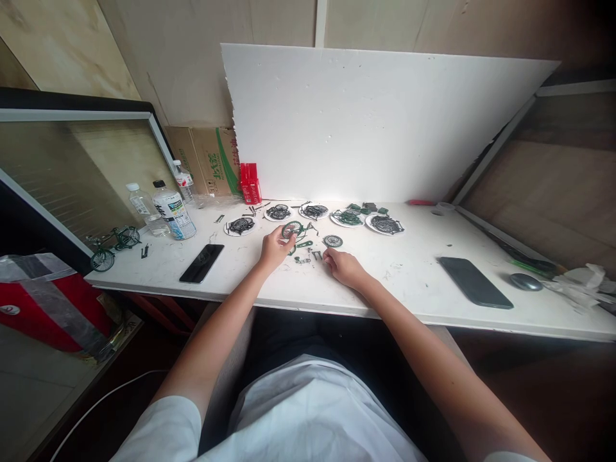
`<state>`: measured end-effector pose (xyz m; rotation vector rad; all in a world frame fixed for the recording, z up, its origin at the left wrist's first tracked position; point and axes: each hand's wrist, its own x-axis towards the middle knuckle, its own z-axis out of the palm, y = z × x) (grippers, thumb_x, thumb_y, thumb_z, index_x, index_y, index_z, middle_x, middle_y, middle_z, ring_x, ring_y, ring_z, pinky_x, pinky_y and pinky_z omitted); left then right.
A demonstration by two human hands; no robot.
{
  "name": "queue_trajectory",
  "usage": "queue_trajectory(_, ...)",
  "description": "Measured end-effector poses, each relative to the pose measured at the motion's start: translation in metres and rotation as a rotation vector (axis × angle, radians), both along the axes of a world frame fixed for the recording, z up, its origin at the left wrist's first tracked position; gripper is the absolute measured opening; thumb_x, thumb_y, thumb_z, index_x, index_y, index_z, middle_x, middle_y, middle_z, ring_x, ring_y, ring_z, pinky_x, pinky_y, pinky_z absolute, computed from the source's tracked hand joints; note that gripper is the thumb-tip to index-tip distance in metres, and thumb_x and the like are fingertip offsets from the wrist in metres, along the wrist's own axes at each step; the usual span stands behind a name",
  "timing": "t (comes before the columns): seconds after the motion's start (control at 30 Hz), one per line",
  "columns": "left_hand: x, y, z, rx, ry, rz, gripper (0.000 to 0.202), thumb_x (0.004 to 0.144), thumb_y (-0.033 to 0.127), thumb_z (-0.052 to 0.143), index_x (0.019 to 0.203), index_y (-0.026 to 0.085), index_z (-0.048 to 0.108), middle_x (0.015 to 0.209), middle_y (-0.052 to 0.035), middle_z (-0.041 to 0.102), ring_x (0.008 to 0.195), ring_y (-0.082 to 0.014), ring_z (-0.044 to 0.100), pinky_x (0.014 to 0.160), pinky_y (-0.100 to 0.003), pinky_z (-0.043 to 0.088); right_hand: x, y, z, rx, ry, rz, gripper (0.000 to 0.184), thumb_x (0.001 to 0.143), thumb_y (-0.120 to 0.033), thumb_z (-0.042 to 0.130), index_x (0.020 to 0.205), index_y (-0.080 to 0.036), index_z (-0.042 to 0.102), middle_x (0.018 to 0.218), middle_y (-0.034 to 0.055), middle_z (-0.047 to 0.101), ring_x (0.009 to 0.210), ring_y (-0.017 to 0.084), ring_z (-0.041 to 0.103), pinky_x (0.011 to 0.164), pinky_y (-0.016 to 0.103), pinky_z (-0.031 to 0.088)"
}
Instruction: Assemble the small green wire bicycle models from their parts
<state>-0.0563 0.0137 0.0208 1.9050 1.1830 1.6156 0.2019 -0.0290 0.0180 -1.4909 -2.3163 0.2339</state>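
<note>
One green model bicycle (298, 228) mid-frame, pinched in left hand (276, 248), right hand (344, 267) curled nearly closed, hold unclear, loose wheel (332, 240) higher in frame

Makeshift workshop; plates (226, 228) of model-bicycle parts (385, 224) line a white table (399, 282).

Half hiding, half cropped
The left hand (275, 249) is covering part of the toy bicycle (297, 227); the right hand (345, 268) is hiding whatever it may be holding. At nine o'clock, the edge is cutting off a red bag (45, 311).
</note>
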Motion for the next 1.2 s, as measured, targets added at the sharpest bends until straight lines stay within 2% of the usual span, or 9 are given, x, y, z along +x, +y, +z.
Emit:
queue_trajectory(0.57,0.0004,0.0016,-0.0016,0.012,0.008,-0.007,0.028,0.094,0.04,0.073,0.109,0.017,0.076,0.099,-0.0076,0.08,0.079,-0.0167,0.072,0.067,-0.023,0.057,0.001,0.0016,-0.0024,0.008,0.01,0.014,0.016,0.102,-0.016,0.052,0.112,-0.019,0.064,0.105,0.0109,0.08,0.084,0.024,0.069,0.073,0.029,0.041)
queue_trajectory(1.2,0.0018,-0.0018,0.0002,0.026,0.035,-0.039,0.028,0.095,0.042,0.072,0.108,0.018,0.076,0.096,-0.0053,0.079,0.078,-0.0151,0.069,0.07,-0.025,0.057,0.0025,0.0036,-0.0065,0.026,0.035,0.027,0.016,0.103,-0.017,0.051,0.113,-0.02,0.064,0.106,0.0106,0.08,0.086,0.025,0.07,0.074,0.03,0.042)
